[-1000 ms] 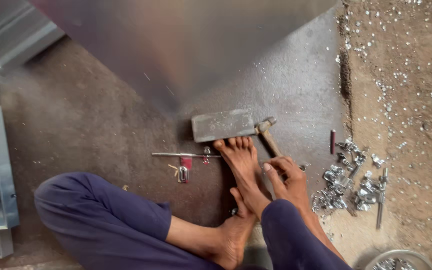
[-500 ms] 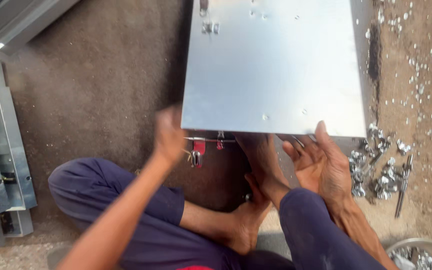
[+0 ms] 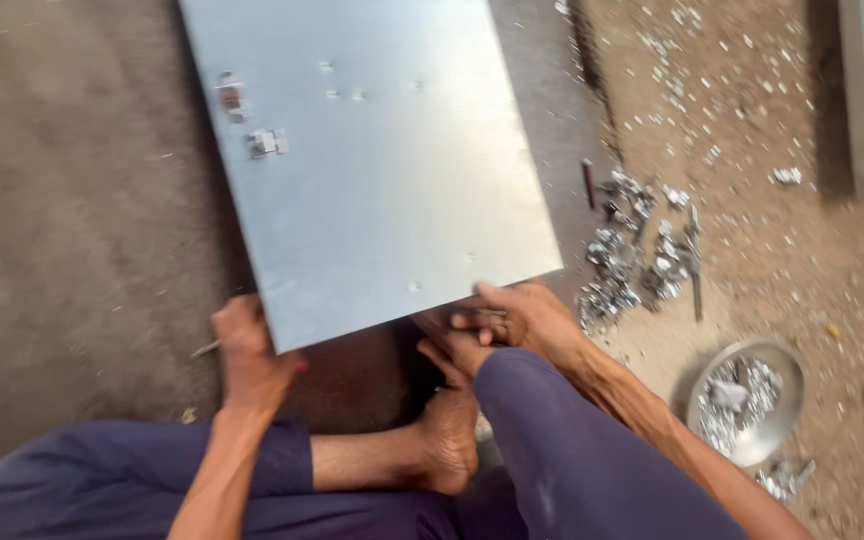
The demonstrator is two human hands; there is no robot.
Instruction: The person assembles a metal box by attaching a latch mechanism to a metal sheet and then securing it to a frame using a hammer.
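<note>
Across the upper middle of the frame a large flat metal sheet [image 3: 372,160] is seen, laid over the dark floor [image 3: 72,200] and reaching down to the seated person's feet. Its near left corner is gripped by the left hand [image 3: 250,352], whose fingers are closed over the edge; the near right edge is met by the right hand [image 3: 520,322], whose fingers are curled under or against the sheet, though whether they truly clasp it or only steady it cannot be told. A bare foot [image 3: 449,440] is tucked below the edge, between the blue-trousered legs. As a judgement, the sheet appears already brought into position in front of the person, while any work on it is not yet begun: no tool is seen in either hand. The sheet looks bright, smooth and grey, with a dull sheen, a few small punched holes and two small fittings near its upper left part; the picture is somewhat blurred, so finer marks cannot be made out. At the right of the frame a heap of small metal pieces [image 3: 632,265] lies on the ground, and at the lower right a round metal bowl [image 3: 749,398] holding more such scraps is seen.
</note>
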